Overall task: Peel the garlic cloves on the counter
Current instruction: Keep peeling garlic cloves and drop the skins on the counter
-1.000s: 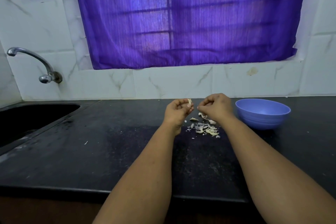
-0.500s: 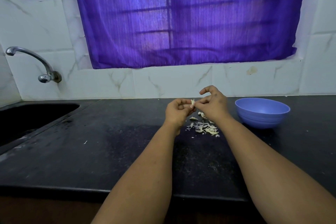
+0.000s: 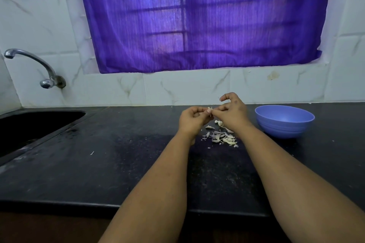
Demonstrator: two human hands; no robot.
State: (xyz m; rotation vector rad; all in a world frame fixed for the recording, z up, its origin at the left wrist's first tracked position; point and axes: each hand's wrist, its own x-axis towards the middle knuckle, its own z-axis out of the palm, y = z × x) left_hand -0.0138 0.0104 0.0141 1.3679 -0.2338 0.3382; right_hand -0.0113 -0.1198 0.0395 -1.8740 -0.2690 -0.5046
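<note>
My right hand (image 3: 233,113), apart from the left a second ago, has closed in so its fingers (image 3: 216,112) pinch skin on the garlic clove (image 3: 209,109) gripped by my curled left hand (image 3: 192,119) above the table (image 3: 98,163) toward its back edge: peeling resumes, I judge.

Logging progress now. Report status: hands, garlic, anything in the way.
Both hands pinch one garlic clove above the counter: left hand, right hand. Peel pile beneath. Blue bowl right. Nothing obstructing.
</note>
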